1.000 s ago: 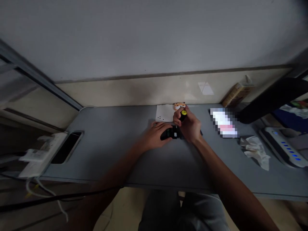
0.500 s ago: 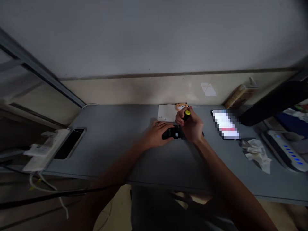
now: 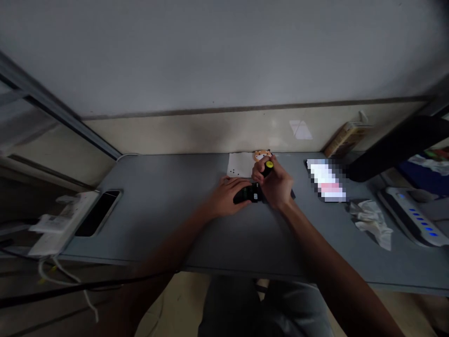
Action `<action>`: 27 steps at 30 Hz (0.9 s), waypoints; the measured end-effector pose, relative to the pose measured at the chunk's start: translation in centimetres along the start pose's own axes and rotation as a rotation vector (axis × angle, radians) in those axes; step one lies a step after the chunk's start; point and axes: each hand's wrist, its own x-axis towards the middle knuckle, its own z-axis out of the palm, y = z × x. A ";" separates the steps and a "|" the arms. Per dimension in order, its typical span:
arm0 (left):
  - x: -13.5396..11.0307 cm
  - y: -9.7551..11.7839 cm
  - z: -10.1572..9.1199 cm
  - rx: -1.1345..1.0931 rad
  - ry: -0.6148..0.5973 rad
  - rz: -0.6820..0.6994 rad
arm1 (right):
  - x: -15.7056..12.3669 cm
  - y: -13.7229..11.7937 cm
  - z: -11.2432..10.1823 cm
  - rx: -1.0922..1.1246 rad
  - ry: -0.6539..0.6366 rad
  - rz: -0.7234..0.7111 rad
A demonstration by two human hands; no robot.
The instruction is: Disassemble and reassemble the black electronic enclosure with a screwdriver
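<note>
My left hand [image 3: 229, 196] is closed around one end of a black device [image 3: 255, 193] that lies on the grey desk; its exact kind cannot be made out. In my right hand [image 3: 277, 185] is a screwdriver [image 3: 269, 166], its black handle with a yellow end cap poking up out of the fist. The fist sits over the device's right part, so the screwdriver's tip is hidden. Just behind my hands lies a white sheet [image 3: 240, 164] with several small dark specks like screws on it. An orange and white animal-face item [image 3: 262, 155] rests at the sheet's right.
A dark-screened phone [image 3: 98, 213] and a white power strip [image 3: 66, 224] lie at the desk's left. On the right are a lit, blurred screen [image 3: 326, 180], crumpled tissue [image 3: 372, 222], a device with blue lights [image 3: 414, 217], a black cylinder [image 3: 400, 147] and a book-like box [image 3: 345, 139].
The whole view has shifted slightly, with things on the desk appearing a little further left. Both hands keep the same hold and place relative to the device.
</note>
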 end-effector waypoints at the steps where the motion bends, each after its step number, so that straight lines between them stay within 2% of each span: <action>1: 0.0 0.0 0.0 0.000 -0.003 0.001 | 0.0 0.0 0.0 0.002 -0.002 0.004; 27: 0.0 0.2 -0.2 -0.029 -0.010 0.005 | -0.3 0.3 -0.1 -0.053 -0.029 -0.024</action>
